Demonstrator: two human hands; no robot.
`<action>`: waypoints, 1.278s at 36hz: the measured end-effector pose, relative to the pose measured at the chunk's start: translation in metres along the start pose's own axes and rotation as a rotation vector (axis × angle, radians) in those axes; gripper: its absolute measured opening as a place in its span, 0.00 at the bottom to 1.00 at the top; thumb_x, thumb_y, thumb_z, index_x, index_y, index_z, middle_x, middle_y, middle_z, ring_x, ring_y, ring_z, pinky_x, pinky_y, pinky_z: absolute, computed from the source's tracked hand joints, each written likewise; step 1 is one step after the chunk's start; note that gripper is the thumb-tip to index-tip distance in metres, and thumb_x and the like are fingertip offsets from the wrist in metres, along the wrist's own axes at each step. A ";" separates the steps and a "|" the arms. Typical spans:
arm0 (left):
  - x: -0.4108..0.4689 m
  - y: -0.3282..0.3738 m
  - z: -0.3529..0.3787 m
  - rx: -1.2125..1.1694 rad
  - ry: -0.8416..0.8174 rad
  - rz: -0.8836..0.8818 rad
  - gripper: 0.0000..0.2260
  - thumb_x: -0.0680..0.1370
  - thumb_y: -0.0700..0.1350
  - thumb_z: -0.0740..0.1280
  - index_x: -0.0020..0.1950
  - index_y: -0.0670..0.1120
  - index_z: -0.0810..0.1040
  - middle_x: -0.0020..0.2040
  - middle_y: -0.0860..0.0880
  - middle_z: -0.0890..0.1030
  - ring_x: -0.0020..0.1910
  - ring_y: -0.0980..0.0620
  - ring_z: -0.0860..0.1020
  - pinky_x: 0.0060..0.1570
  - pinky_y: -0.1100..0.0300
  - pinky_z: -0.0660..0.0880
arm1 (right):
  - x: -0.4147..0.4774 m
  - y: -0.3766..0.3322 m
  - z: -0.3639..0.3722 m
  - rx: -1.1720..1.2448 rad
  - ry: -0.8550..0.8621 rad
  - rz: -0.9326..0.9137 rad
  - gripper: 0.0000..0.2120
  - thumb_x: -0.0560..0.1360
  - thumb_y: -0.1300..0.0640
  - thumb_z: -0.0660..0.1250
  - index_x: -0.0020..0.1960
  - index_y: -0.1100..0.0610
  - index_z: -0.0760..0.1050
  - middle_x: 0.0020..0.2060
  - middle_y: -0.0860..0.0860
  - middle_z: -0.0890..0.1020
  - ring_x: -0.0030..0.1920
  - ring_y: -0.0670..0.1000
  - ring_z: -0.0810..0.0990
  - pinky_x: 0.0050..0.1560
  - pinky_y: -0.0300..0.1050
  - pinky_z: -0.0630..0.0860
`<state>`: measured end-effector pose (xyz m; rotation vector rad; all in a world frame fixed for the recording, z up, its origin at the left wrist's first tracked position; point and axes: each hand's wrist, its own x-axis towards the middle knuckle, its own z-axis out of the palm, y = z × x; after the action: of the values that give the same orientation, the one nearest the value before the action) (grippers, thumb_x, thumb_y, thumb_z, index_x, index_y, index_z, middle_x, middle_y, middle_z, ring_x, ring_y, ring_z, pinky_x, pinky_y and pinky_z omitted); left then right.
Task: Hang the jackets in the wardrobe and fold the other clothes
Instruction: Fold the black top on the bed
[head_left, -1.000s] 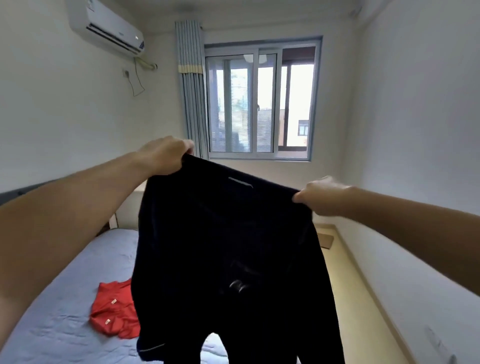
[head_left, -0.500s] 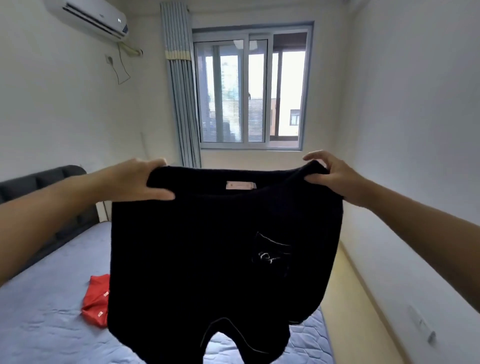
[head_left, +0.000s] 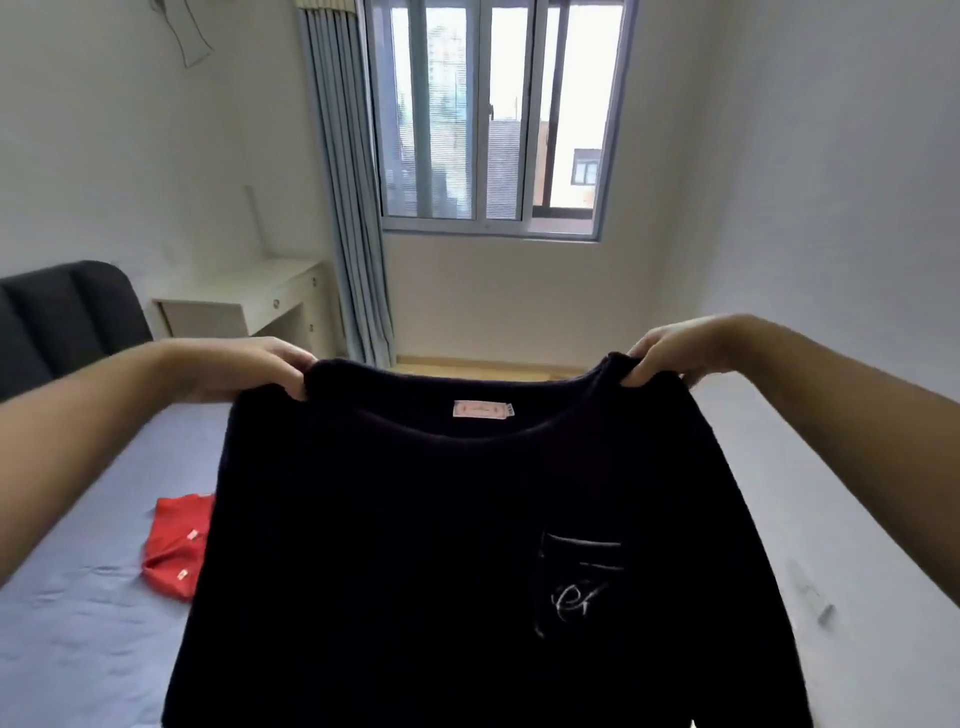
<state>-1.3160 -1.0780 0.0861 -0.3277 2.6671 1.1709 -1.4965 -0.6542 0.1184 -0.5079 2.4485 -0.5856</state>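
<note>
I hold a black long-sleeved top (head_left: 415, 545) spread out in front of me over the bed. It has a pink neck label and a chest pocket with white embroidery. My left hand (head_left: 260, 366) pinches its left shoulder and my right hand (head_left: 670, 353) pinches its right shoulder, so the neckline hangs level between them. A red garment (head_left: 179, 540) lies crumpled on the blue-grey mattress (head_left: 88, 597), partly hidden behind the black top. The top's lower part runs out of the frame.
A dark padded headboard (head_left: 57, 317) stands at the left. A cream desk (head_left: 249, 306) sits in the far corner beside a blue-grey curtain (head_left: 348, 208) and a window (head_left: 493, 114). A strip of wooden floor runs along the white wall at the right.
The black top has been lowered and turned square to me, with its neckline and label now facing me. My view has tilted down toward the bed.
</note>
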 end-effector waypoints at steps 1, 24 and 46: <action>0.016 0.007 0.012 0.040 0.074 -0.026 0.10 0.66 0.40 0.70 0.46 0.46 0.81 0.46 0.43 0.82 0.47 0.45 0.80 0.45 0.57 0.76 | 0.025 -0.003 0.010 -0.128 0.159 0.035 0.06 0.76 0.58 0.66 0.50 0.59 0.79 0.46 0.54 0.82 0.45 0.54 0.81 0.44 0.43 0.76; 0.108 -0.375 0.485 0.678 -0.364 -0.253 0.18 0.76 0.48 0.61 0.67 0.52 0.67 0.62 0.54 0.71 0.63 0.53 0.70 0.59 0.57 0.68 | 0.207 0.244 0.578 -0.407 -0.293 0.274 0.22 0.77 0.57 0.61 0.69 0.51 0.63 0.65 0.51 0.68 0.65 0.54 0.68 0.61 0.49 0.68; 0.097 -0.523 0.556 0.933 -0.203 0.082 0.22 0.46 0.30 0.80 0.35 0.39 0.79 0.31 0.41 0.74 0.26 0.41 0.74 0.18 0.57 0.68 | 0.229 0.381 0.660 -0.256 0.217 0.429 0.18 0.72 0.61 0.63 0.60 0.52 0.65 0.51 0.54 0.75 0.42 0.63 0.78 0.37 0.48 0.66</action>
<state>-1.2033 -1.0218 -0.6735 0.0639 2.7035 -0.1068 -1.3610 -0.6381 -0.6655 -0.0037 2.7414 -0.1555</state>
